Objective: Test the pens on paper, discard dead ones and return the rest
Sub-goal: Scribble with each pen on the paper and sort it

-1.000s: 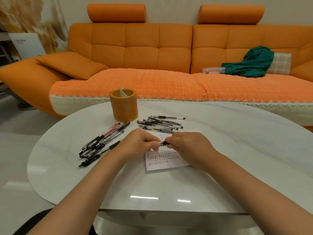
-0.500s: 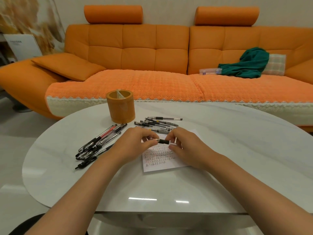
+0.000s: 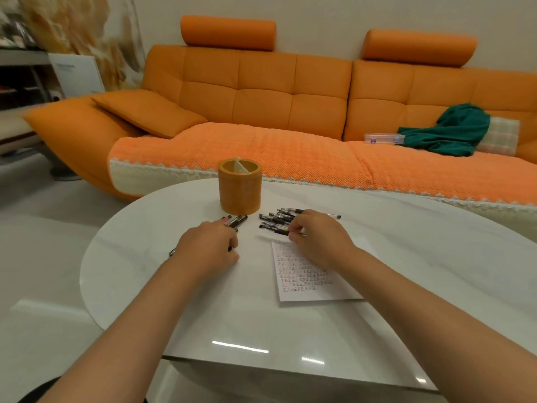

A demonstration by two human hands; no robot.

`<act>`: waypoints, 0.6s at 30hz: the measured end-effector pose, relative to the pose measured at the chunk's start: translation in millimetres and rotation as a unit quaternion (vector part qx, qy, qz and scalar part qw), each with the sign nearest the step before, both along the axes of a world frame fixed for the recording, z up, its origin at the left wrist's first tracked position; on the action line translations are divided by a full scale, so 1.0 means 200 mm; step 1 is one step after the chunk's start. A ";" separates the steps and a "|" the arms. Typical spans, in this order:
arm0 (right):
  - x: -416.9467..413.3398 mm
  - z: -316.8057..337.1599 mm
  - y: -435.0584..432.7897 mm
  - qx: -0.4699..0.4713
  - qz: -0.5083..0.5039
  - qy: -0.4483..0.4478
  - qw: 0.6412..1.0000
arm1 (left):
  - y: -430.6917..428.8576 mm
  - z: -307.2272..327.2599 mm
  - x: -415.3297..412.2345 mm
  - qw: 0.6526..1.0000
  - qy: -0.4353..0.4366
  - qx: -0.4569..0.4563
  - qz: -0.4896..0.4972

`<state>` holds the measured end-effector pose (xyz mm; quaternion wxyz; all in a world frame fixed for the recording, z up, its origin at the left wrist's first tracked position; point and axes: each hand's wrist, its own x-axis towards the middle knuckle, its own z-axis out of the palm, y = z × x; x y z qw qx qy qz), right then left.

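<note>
Most of the left pile of pens [image 3: 236, 220] is covered by the left hand [image 3: 207, 245]. Only some capped ends are seen past the fingertips, just below the pen holder [image 3: 239, 190], and one dark end is seen at the wrist side. The left hand is laid palm down on this pile at the centre left of the frame, with its fingers bent over the pens. Whether any pen is gripped cannot be told, since the fingers are turned away from the camera. The holder is stood upright on the white bench [image 3: 145, 257], above and between the two hands, and a divider is seen inside it.

To the right of centre, the right pile of pens [image 3: 276, 218] is partly hidden behind the right hand [image 3: 316, 237]. A single pen [image 3: 300, 234] is pinched by the curled fingertips of this hand at the near edge of that pile; its markings are blurred. The paper [image 3: 305, 280], covered with rows of small test marks, is lain on the bench just below the right hand, with its upper corner overlapped by the wrist.
</note>
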<state>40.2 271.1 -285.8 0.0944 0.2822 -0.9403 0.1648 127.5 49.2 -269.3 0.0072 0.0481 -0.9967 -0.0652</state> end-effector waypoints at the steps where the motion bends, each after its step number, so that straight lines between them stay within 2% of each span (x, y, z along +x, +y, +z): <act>1: -0.02 0.00 -0.02 0.005 0.002 0.003 1.000 | -0.01 -0.01 0.00 1.000 0.002 -0.002 0.000; 7: -0.08 -0.01 -0.09 0.082 0.001 0.055 0.995 | -0.02 -0.05 -0.01 1.000 0.011 0.000 0.011; 14: -0.10 -0.02 -0.11 0.085 -0.028 0.048 0.995 | 0.03 -0.05 -0.03 1.000 0.002 -0.013 0.023; 16: -0.08 -0.03 -0.11 0.079 -0.024 0.051 0.995 | 0.04 -0.03 -0.03 0.999 0.017 0.026 0.025; 18: -0.04 -0.02 -0.10 0.053 -0.010 0.055 0.997 | 0.05 0.00 -0.03 0.991 0.074 0.104 0.037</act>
